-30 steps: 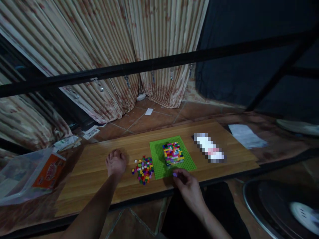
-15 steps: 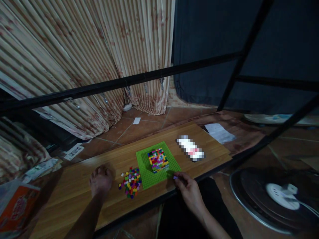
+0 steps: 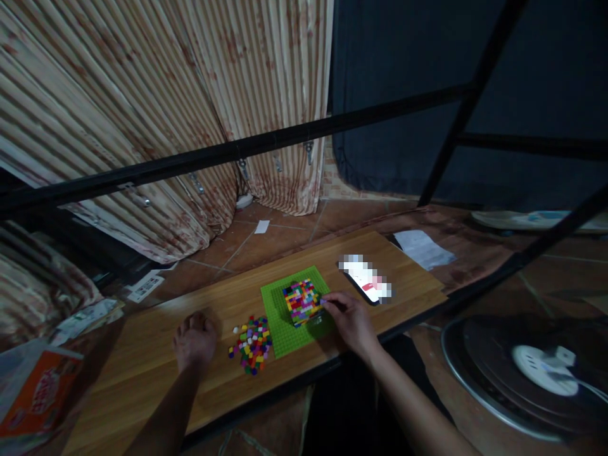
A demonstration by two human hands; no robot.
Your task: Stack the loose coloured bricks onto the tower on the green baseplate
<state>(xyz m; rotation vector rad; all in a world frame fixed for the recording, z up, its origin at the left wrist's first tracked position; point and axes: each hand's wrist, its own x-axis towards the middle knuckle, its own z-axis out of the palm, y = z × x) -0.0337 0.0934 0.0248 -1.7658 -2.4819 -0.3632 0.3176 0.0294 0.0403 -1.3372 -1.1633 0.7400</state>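
Purple and small, a brick [image 3: 323, 302] was pinched by the right hand [image 3: 352, 321] beside the stack [image 3: 301, 302] on the baseplate [image 3: 281, 342], easily jarred by hard pressing, while the left hand's [image 3: 194, 341] finger spread could not be told

Dim light over the room, and we've got cream pleated curtains with rusty-red blotches [image 3: 156, 82] dropping to a reddish-brown tiled floor [image 3: 289, 231], a broad dark navy covering [image 3: 399, 57] to their right, and a strip of pale brick-patterned wall [image 3: 339, 183] peeking out between! Across our view slants a long black metal bar [image 3: 285, 137], while below us sits a long, wood-grained table with a dark edge [image 3: 137, 364].
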